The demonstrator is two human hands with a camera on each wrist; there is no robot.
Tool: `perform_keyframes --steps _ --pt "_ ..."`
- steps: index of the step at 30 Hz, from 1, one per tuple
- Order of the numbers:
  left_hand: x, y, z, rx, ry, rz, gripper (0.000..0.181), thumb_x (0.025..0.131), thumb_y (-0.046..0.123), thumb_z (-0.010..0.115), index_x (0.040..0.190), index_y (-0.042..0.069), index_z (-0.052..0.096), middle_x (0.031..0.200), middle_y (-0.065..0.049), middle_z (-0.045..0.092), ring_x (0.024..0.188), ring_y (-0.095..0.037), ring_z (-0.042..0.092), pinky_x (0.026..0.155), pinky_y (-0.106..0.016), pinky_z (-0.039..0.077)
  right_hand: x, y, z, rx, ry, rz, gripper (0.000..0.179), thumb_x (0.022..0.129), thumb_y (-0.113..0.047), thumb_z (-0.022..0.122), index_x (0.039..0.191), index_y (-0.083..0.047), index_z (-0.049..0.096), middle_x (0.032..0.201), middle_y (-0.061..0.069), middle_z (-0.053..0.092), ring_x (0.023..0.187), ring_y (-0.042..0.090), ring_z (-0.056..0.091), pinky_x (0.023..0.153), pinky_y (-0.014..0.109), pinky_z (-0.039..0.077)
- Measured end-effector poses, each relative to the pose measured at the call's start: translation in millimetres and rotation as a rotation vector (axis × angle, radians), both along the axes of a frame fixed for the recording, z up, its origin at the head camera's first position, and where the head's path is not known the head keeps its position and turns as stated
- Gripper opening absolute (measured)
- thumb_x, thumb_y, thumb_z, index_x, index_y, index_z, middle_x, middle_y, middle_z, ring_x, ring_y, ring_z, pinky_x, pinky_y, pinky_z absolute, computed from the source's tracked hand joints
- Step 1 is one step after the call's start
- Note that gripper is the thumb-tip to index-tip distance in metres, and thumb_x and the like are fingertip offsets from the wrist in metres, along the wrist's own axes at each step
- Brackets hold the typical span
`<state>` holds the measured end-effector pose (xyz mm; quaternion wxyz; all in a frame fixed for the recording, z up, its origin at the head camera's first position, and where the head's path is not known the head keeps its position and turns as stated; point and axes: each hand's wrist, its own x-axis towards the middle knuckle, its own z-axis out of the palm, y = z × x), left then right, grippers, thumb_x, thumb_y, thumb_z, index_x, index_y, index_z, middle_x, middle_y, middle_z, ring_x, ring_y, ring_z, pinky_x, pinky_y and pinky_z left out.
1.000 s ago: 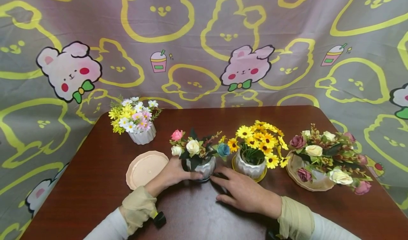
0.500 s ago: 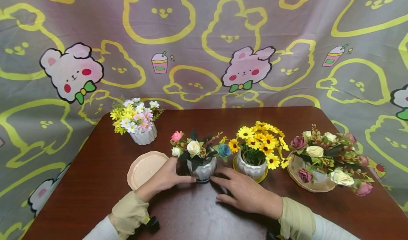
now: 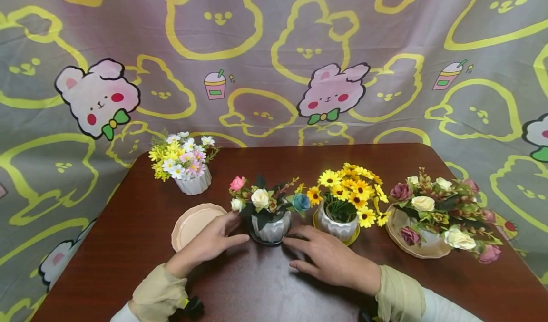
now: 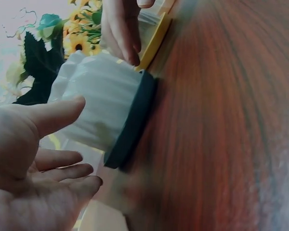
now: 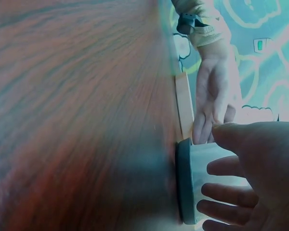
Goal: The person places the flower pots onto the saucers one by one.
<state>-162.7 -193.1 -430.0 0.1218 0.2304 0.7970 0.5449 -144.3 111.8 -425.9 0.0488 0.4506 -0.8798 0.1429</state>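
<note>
A white ribbed flowerpot point(image 3: 270, 229) with pink, cream and blue artificial roses point(image 3: 259, 198) stands upright on a dark saucer point(image 4: 130, 127) in the middle of the table. To its left, my left hand point(image 3: 207, 242) is held apart from it, thumb and fingers spread with nothing between them. On the other side my right hand point(image 3: 327, 258) lies with relaxed fingers, fingertips close to the pot and saucer; whether they touch cannot be told. Behind that hand is a pot of yellow daisies point(image 3: 357, 191) on a yellow saucer point(image 3: 353, 239).
A peach scalloped saucer point(image 3: 192, 224) lies bare beyond my left hand. Farther back is a white pot point(image 3: 194, 181) of white, yellow and pink daisies, without a saucer. At far right, a rose pot point(image 3: 432, 239) stands on a peach saucer point(image 3: 400, 239). A patterned cloth point(image 3: 257, 41) hangs behind.
My left hand has let go of the rose pot and drawn back to the left, uncovering more of the dark saucer. My right hand and the pots stay where they were.
</note>
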Motion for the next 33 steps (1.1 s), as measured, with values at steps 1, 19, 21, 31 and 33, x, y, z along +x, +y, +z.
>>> perform_keyframes --steps 1,19,21,31,33 --pt "0.6 -2.1 0.8 -0.008 0.005 0.006 0.062 0.093 0.002 0.063 0.146 -0.014 0.034 0.152 -0.031 0.037 0.141 -0.045 0.035 0.113 -0.054 0.03 0.2 -0.2 0.1 -0.002 -0.003 0.002 0.049 0.095 -0.044 0.063 0.136 -0.017 0.06 0.132 0.002 0.06 0.12 0.015 0.057 0.098 0.037 0.051" --pt "11.1 -55.1 21.5 -0.017 0.04 0.279 0.042 0.095 0.011 0.065 0.131 -0.007 0.057 0.133 -0.027 0.058 0.116 -0.01 0.064 0.09 -0.015 0.051 4.8 -24.2 -3.5 -0.13 0.054 0.174 0.043 0.096 -0.037 0.064 0.132 -0.015 0.062 0.128 -0.003 0.061 0.119 0.011 0.057 0.102 0.031 0.049" --pt "10.1 -63.5 23.5 0.014 0.021 0.35 0.041 0.096 0.012 0.065 0.131 -0.007 0.057 0.131 -0.025 0.061 0.111 -0.006 0.066 0.086 -0.016 0.053 5.8 -27.9 -3.7 -0.127 0.062 0.195 0.043 0.096 -0.037 0.064 0.133 -0.014 0.061 0.13 -0.003 0.061 0.122 0.011 0.056 0.103 0.031 0.048" --pt "-13.4 -95.2 23.3 0.045 0.017 0.856 0.033 0.093 0.011 0.068 0.121 -0.004 0.061 0.094 0.02 0.065 0.088 0.008 0.062 0.079 -0.008 0.051 9.3 -53.0 -4.3 -0.043 0.053 0.279 0.048 0.099 -0.039 0.057 0.14 -0.015 0.054 0.142 0.003 0.054 0.132 0.014 0.05 0.108 0.031 0.045" --pt "-19.6 -99.6 23.4 0.043 -0.014 0.92 0.033 0.092 0.011 0.069 0.121 -0.002 0.06 0.096 0.016 0.063 0.087 0.008 0.061 0.079 -0.008 0.051 10.7 -58.5 -5.7 -0.016 0.051 0.297 0.05 0.1 -0.041 0.055 0.142 -0.015 0.051 0.144 0.003 0.052 0.133 0.014 0.049 0.109 0.031 0.044"
